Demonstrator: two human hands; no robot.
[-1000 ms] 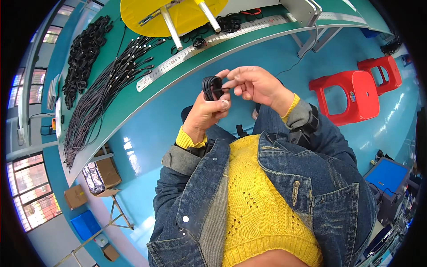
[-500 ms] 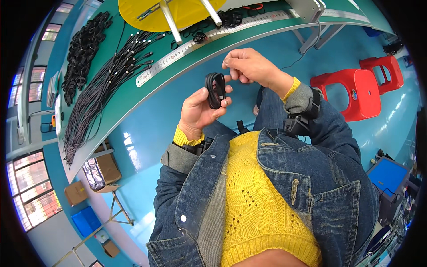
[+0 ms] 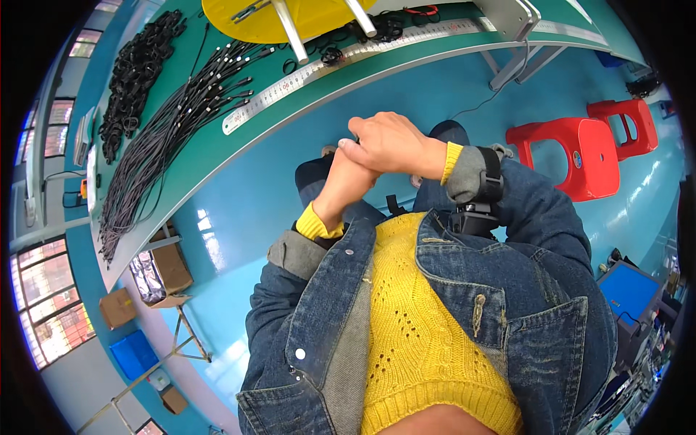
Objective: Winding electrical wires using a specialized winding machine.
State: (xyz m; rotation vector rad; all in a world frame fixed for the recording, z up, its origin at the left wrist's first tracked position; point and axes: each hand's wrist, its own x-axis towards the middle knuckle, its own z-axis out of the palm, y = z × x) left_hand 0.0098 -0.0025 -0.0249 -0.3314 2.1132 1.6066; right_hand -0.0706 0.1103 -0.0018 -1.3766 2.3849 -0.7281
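In front of my lap, my two hands are pressed together. My right hand point(image 3: 397, 146) is closed, its fingers folded over the top of my left hand point(image 3: 346, 180). Closed beneath it, the left hand grips a coiled black cable, which is almost wholly covered by the fingers. What the right fingers pinch is hidden. On the green table point(image 3: 190, 154) ahead lie a bundle of straight black cables point(image 3: 168, 130) with light plug ends and a heap of coiled black cables point(image 3: 138, 83).
A metal ruler point(image 3: 290, 83) runs along the table's near edge. Over it stands a yellow disc point(image 3: 254, 22) with metal rods point(image 3: 291, 32). Red stools point(image 3: 580, 159) stand on the right; cardboard boxes point(image 3: 170, 270) and a blue bin point(image 3: 133, 355) are at the left.
My right hand has come down and left onto my left hand, which has turned over. The coiled cable, plainly visible before, is now covered by the hands.
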